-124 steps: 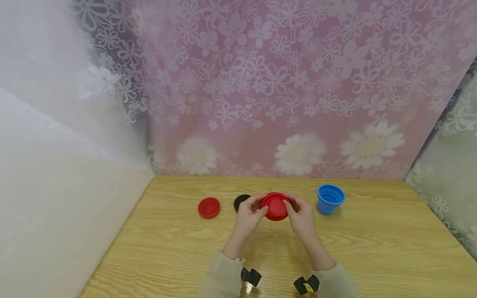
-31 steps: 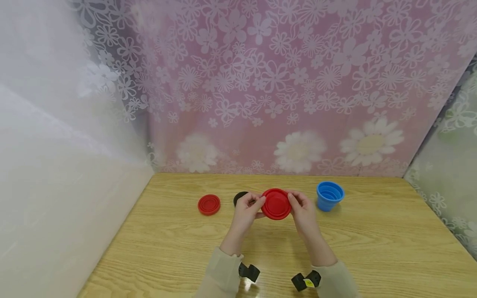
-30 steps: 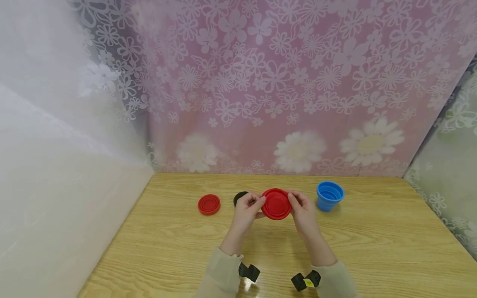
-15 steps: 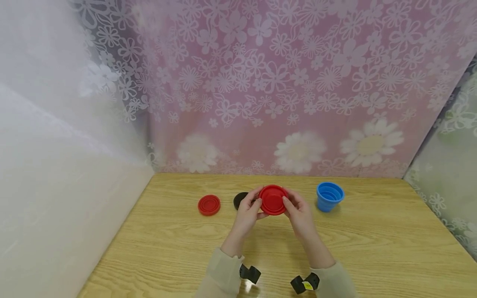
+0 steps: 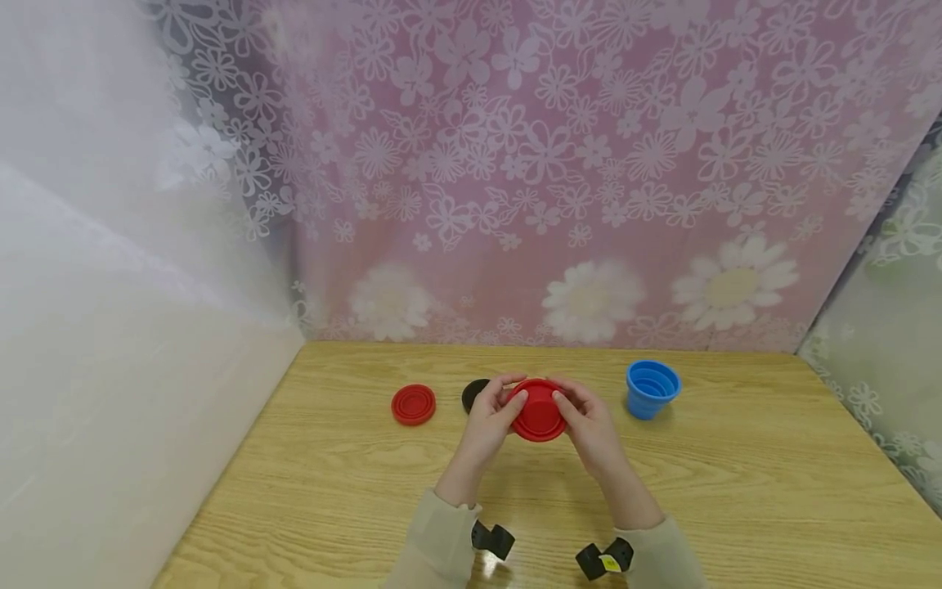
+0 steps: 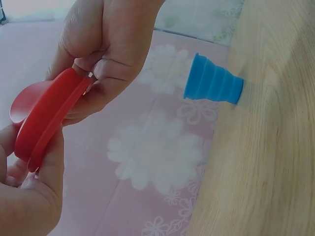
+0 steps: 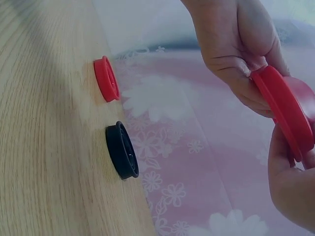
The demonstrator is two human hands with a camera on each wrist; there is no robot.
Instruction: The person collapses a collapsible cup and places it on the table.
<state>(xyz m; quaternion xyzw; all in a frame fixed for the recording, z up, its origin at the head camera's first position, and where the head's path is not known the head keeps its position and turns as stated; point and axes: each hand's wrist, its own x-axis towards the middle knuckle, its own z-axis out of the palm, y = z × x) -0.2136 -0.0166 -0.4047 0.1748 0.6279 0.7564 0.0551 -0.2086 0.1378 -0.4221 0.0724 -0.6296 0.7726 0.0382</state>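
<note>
Both hands hold a red collapsible cup [image 5: 540,419] above the table, folded into a shallow round form. My left hand [image 5: 487,419] grips its left edge and my right hand [image 5: 592,425] its right edge. Each thumb lies on the face turned toward the head camera, while the other fingers are partly hidden around the rim and behind. From the side, in the left wrist view, the red cup [image 6: 51,115] shows a stepped rim and a rounded part bulging out on one side. The right wrist view shows the same red cup [image 7: 285,110] between both hands.
A flattened red collapsible cup [image 5: 414,405] lies on the wooden table [image 5: 331,499] to the left. A flattened black one [image 5: 474,396] sits partly behind my left hand. To the right stands an extended blue collapsible cup [image 5: 652,391]. A flowered curtain [image 5: 478,204] hangs behind the table.
Since a second ago both thumbs have shifted from the rim further onto the red cup's face, and the cup is slightly lower. Around four seconds ago its centre bulged more toward the head camera.
</note>
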